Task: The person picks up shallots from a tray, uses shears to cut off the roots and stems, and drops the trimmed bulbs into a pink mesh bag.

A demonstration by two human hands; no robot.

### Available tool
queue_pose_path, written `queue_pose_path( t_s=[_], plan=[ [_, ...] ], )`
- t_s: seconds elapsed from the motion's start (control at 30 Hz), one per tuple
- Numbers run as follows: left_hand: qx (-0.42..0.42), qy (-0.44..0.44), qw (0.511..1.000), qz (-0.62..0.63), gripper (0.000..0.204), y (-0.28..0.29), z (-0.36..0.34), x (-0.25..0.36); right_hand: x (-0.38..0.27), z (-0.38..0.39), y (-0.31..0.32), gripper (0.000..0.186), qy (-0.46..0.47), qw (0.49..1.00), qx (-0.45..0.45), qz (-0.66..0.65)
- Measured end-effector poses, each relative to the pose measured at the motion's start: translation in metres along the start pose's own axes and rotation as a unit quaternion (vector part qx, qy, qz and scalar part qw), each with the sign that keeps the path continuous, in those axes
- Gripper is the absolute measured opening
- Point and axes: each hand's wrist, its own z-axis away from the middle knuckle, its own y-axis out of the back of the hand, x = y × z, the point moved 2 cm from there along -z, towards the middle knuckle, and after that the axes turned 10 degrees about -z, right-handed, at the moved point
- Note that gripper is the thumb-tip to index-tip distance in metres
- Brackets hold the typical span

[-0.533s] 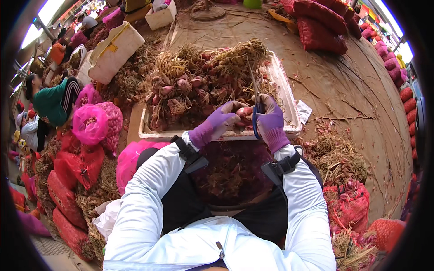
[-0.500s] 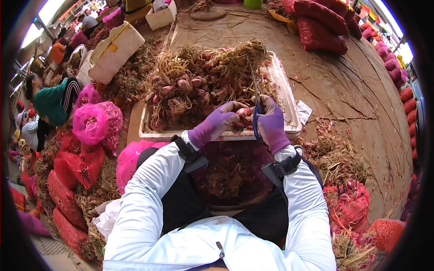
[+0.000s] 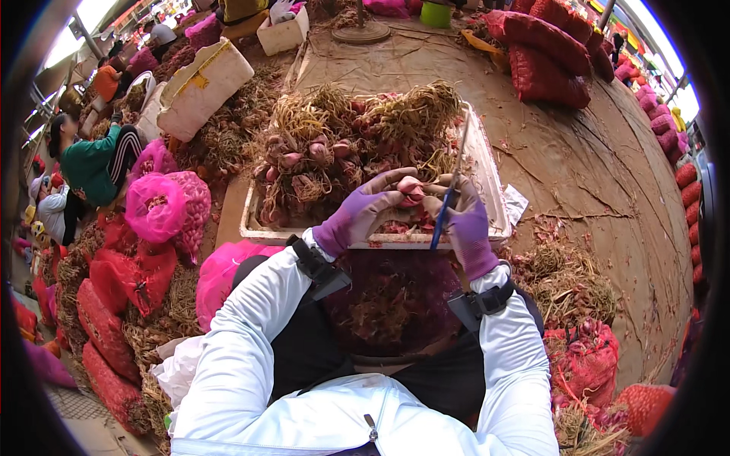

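Observation:
In front of me a white foam tray holds a heap of pink-red shallots with dry roots and straw-like tops. My left hand, in a purple and grey glove, is closed on a peeled-looking pink shallot above the tray's near side. The gloved fingers of my right hand reach the same shallot from the other side. That hand also grips a pair of scissors with a blue handle, the blades pointing away from me.
Below the tray, between my knees, lies a dark mesh net with trimmings. Pink net bags and red sacks crowd the left. At right are dry stalks and a red net bag. A person in green sits far left.
The shallot between my hands has come up into clearer view. My right hand has turned, and the scissors' blue handle now slants across it. The view has shifted slightly.

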Motion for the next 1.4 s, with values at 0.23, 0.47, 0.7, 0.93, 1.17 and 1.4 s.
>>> queue_pose_path(
  t_s=[0.23, 0.47, 0.7, 0.93, 1.17, 1.4],
  plan=[
    [-0.05, 0.004, 0.994, -0.094, 0.055, -0.013, 0.002, 0.0, 0.02, -0.004, 0.011, 0.04, -0.009, 0.999, -0.02, -0.03],
    [-0.053, 0.029, 0.994, -0.09, 0.054, -0.01, 0.003, -0.002, 0.021, 0.003, 0.007, 0.038, -0.006, 0.999, -0.003, -0.039],
    [-0.064, 0.041, 0.994, -0.077, 0.052, -0.007, 0.005, -0.003, 0.026, 0.002, 0.011, 0.035, -0.014, 0.997, -0.007, -0.081],
    [-0.104, 0.021, 0.994, 0.01, 0.048, -0.007, 0.004, -0.002, 0.019, 0.0, 0.021, 0.033, -0.079, 0.989, 0.003, -0.125],
    [-0.034, -0.007, 0.996, 0.084, 0.048, 0.001, 0.0, 0.006, 0.012, 0.001, 0.017, 0.036, -0.08, 0.994, 0.072, -0.009],
    [-0.034, 0.012, 0.998, -0.043, 0.05, -0.005, -0.001, -0.003, 0.011, 0.001, 0.004, 0.037, 0.011, 0.999, 0.026, -0.021]
  ],
)
